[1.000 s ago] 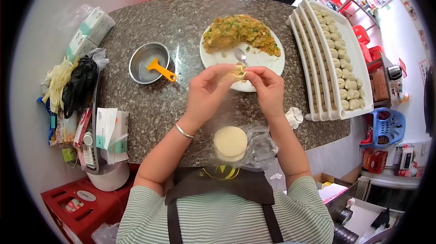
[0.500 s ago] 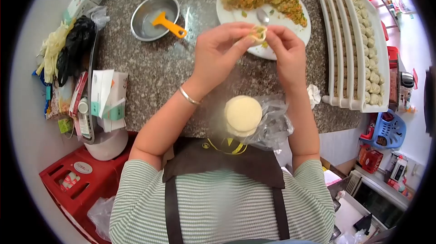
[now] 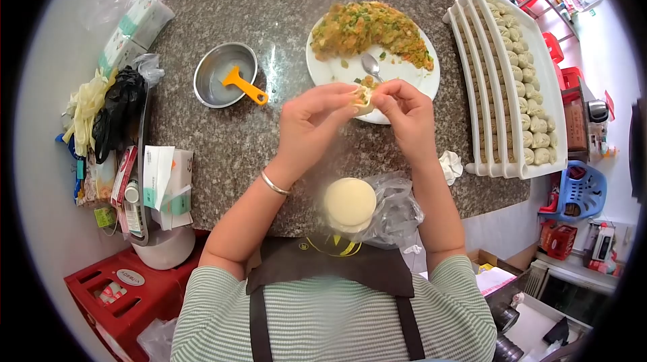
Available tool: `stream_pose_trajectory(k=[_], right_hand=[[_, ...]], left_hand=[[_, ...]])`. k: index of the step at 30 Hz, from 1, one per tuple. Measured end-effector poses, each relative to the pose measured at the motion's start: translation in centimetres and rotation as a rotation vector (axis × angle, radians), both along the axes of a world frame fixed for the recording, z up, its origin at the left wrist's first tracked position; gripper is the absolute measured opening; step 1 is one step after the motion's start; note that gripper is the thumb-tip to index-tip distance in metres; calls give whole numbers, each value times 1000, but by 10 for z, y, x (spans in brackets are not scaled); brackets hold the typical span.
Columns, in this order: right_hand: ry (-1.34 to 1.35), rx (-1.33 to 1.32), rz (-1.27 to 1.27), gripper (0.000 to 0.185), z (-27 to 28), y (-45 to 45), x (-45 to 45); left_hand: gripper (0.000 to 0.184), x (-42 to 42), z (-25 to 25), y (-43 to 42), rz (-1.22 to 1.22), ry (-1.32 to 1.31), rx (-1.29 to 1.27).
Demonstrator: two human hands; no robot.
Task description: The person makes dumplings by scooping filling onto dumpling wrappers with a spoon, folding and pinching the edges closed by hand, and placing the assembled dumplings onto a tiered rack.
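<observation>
Between my two hands is a small dumpling (image 3: 364,98), its pale wrapper folded up around filling. My left hand (image 3: 313,123) grips its left side with fingers and thumb. On the other side, my right hand (image 3: 406,116) pinches the wrapper edge. Just beyond them, a white plate (image 3: 426,82) carries a heap of chopped orange-green filling (image 3: 367,25), with a metal spoon (image 3: 370,64) lying on it. Nearer my body, a stack of round dough wrappers (image 3: 350,202) sits beside a clear plastic bag (image 3: 397,210).
Stacked white trays (image 3: 482,86) of finished dumplings stand at the right. A metal bowl (image 3: 202,82) with an orange-handled scraper (image 3: 246,86) is at the left. Tissue packs (image 3: 168,183) and plastic bags (image 3: 121,113) line the left edge. A crumpled tissue (image 3: 450,167) lies near my right forearm.
The camera view has tilted, so the table's contents appear lower and its far edge shows. Both hands still hold the dumpling, with the fingers slightly shifted along the wrapper.
</observation>
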State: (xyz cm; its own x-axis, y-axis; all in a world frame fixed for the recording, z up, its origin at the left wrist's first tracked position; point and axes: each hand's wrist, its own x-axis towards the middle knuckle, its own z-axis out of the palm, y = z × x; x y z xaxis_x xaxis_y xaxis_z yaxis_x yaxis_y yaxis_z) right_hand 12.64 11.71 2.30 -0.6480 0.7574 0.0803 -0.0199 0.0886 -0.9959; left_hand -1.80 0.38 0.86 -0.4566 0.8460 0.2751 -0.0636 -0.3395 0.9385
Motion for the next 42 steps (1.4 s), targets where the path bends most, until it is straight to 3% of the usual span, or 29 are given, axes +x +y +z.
stream_pose_trajectory(k=[6,9,13,15,18,22,24,27,31,33,36,42], right_hand=[[-4,281,-7,8,-1,-7,-3],[-16,487,-15,8,1,-8,-4],[-7,454,-31,8,-2,-8,-3],[12,167,-18,8,-3,-4,-1],[2,102,79,9,-2,4,2],[-23,256,81,10,0,-3,1],[-9,388,-56,8,-4,-9,-4],[-23,485,-2,6,1,-9,-3],[9,503,-67,6,-6,-6,-2],[-14,263,-44,7,-4,-3,0],[-54,192,75,7,2,3,3],[-38,427,-35,8,-2,-8,-2]], left_hand=[[17,5,4,-4,8,36,6],[20,6,6,-5,26,-95,-121],[22,4,-2,-1,43,-85,-53],[20,2,1,1,38,-82,-33],[17,1,4,-2,-74,-97,-32],[15,5,3,-2,-41,-25,1],[16,8,3,-3,-19,-3,-4],[18,8,3,-5,48,-84,-102],[20,7,4,-2,2,-90,-97],[19,6,4,-1,-18,-149,-66],[18,4,-2,-2,-49,-57,-32],[21,9,2,-4,-9,-72,-107]])
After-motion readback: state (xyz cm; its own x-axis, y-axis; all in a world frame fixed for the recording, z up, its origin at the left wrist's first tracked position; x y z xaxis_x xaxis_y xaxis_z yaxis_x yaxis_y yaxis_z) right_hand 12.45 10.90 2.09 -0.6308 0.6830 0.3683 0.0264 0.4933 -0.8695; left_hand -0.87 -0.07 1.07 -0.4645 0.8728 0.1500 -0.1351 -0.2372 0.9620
